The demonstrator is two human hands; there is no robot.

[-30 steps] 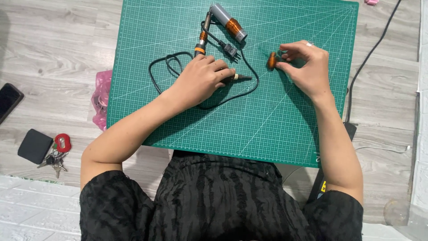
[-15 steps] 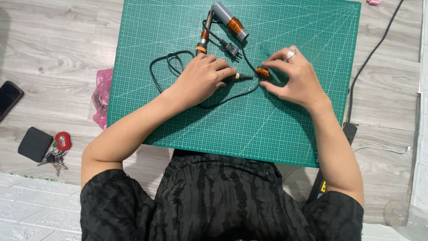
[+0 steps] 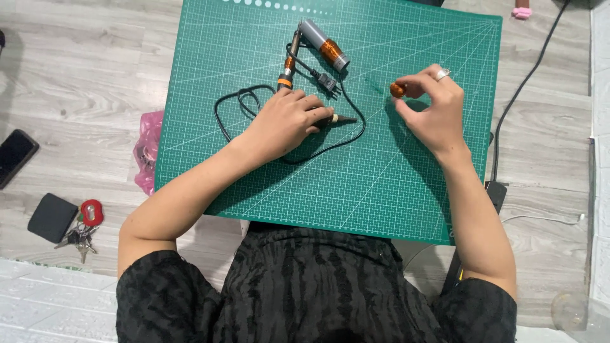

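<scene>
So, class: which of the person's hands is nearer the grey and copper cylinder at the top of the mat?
Left. The left hand lies just below the cylinder; the right hand is farther right.

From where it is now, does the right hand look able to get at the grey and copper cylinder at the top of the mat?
Probably yes. The right hand is busy pinching a small orange piece, but only bare green mat lies between it and the grey and copper cylinder.

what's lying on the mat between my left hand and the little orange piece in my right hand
In the head view, the black cord loops between the left hand and the orange piece; beyond it, bare green mat.
</scene>
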